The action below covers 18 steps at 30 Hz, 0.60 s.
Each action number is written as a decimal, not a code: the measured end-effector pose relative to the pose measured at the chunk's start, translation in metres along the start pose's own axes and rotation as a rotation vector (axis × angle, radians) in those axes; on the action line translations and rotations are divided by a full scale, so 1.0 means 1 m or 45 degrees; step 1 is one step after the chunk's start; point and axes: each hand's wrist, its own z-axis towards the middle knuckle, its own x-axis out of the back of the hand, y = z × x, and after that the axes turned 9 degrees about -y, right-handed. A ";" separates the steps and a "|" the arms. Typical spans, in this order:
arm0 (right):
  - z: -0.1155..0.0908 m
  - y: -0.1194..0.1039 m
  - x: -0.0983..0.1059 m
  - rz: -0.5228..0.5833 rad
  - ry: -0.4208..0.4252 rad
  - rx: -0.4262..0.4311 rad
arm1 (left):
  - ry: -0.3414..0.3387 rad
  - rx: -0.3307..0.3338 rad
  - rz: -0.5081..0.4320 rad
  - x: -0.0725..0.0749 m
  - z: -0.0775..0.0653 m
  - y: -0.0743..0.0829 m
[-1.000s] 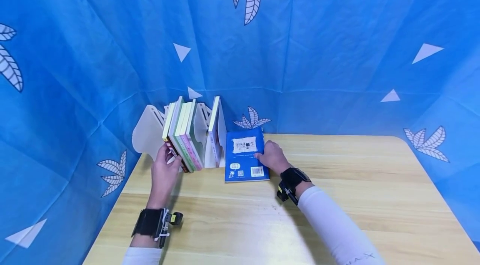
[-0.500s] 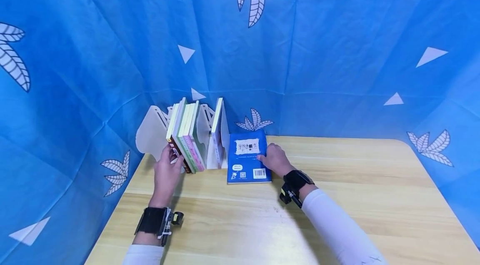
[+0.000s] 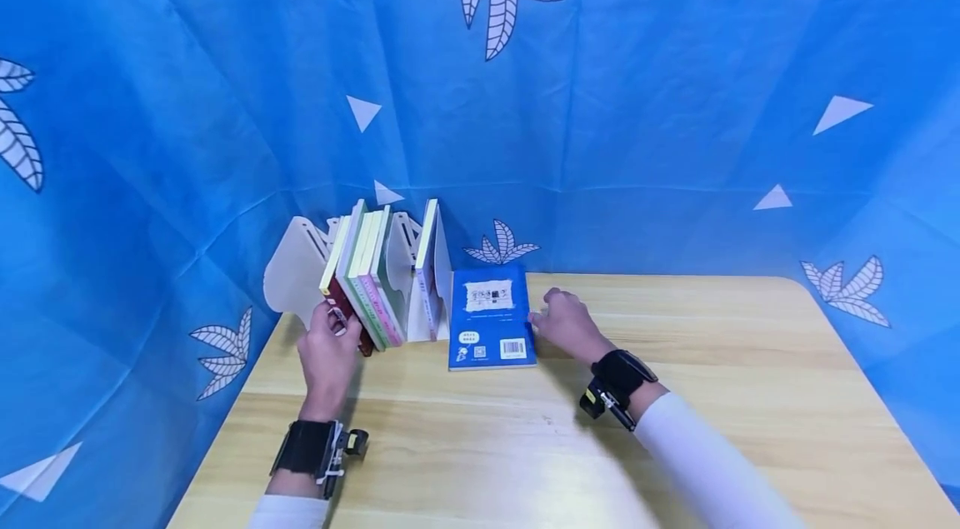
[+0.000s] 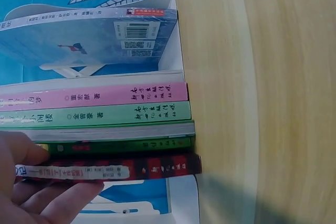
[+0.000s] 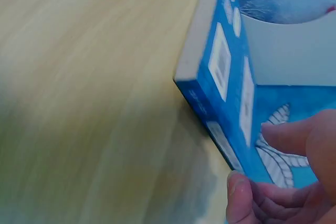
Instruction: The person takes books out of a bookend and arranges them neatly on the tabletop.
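Note:
My left hand grips a dark red book by its spine, at the left end of an upright row in a white bookend rack. The book juts out slightly past its neighbours, a green book and a pink one. Flat on the table, just right of the rack, lies a blue book with its barcode side up. Beside that book's right edge is my right hand, its thumb raised off the cover and a fingertip right at the spine.
One more book stands alone in the rack's right compartment. The wooden table reaches toward the right and front. A blue patterned curtain hangs behind and along the left side.
My left hand has drawn the dark red book slightly outward from the row. The right hand has let go of the blue book's edge and shifted right, its thumb off the cover.

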 end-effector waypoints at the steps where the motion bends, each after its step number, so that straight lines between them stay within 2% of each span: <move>1: -0.003 0.002 0.004 0.004 0.004 0.011 | 0.025 0.010 0.003 -0.001 0.000 0.000; 8: -0.022 0.004 0.028 -0.045 0.062 0.130 | 0.163 0.020 0.059 0.001 0.000 -0.001; 14: -0.041 0.003 0.038 -0.112 0.097 0.203 | 0.176 0.049 0.063 0.007 -0.009 -0.002; 18: -0.053 0.001 0.042 -0.127 0.111 0.259 | 0.191 0.037 0.078 0.014 -0.014 -0.002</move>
